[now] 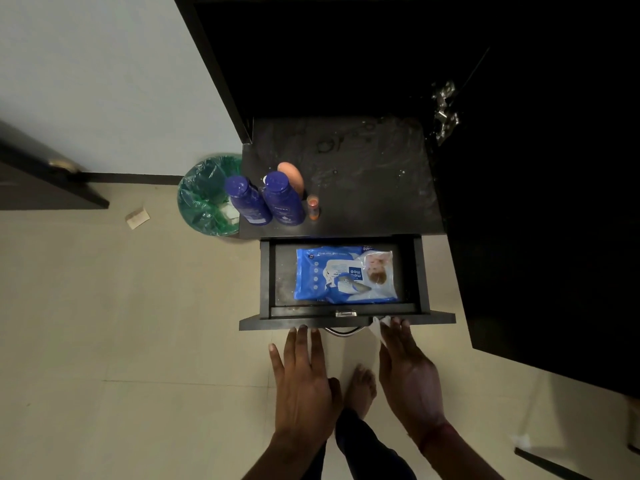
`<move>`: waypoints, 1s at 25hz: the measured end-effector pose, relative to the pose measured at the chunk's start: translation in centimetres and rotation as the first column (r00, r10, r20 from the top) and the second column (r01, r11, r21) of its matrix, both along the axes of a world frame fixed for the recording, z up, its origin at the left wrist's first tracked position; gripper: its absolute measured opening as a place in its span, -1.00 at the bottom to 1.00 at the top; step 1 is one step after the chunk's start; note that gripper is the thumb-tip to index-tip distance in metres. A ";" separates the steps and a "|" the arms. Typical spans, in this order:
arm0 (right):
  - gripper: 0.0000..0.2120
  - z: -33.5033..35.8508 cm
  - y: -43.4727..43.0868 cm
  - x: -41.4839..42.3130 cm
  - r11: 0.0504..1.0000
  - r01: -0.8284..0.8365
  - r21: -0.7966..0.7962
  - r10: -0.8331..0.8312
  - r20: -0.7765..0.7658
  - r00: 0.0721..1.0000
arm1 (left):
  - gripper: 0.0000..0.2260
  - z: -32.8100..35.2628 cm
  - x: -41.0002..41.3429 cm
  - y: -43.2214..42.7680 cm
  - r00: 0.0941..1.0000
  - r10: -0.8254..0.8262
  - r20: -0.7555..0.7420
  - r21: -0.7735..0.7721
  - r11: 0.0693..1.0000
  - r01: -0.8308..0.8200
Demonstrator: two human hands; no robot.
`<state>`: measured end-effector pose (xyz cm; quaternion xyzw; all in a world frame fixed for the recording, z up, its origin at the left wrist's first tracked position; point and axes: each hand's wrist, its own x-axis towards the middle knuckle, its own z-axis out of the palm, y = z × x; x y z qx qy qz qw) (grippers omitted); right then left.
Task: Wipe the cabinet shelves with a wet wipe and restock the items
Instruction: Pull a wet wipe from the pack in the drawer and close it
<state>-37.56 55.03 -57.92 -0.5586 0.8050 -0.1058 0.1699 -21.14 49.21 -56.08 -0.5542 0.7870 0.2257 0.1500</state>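
The open drawer point(265, 278) holds a blue wipes pack point(346, 275), lying flat. Two blue bottles point(282, 199) stand at the counter's point(374, 188) front left. The left hand point(303, 372) is flat, with straight fingertips on the drawer front. The right hand point(405, 365) also reaches the front, with a white scrap point(377, 322) at its fingertips. Whether it grips the scrap is unclear.

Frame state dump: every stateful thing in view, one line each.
Drawer: pulled open.
Wipe pack: flat inside drawer.
Left blue bottle: upright, capped.
Right blue bottle: upright, capped.
Small orange bottle: upright beside them.
Cabinet top: smeared.
Bin: green-lined, white scraps inside.
Left hand: open, fingertips at drawer front.
Right hand: open, fingertips at drawer front.
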 end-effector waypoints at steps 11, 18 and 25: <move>-0.72 0.2 -6.5 -1.7 0.997 0.061 -0.057 -0.064 -0.052 0.997 | -0.24 -0.2 -1.4 -7.1 0.994 -0.088 -0.059 -0.017 0.996 0.087; -0.74 -0.8 -9.3 -2.4 0.993 0.032 0.110 -0.030 -0.021 0.999 | -0.40 -0.8 0.1 -8.9 0.965 -0.255 -0.057 -0.050 0.966 0.252; -0.74 -0.9 -11.3 -3.3 0.993 0.023 0.118 -0.027 0.036 0.999 | -0.35 -2.9 -0.7 -10.8 0.972 -0.236 0.009 -0.025 0.971 0.236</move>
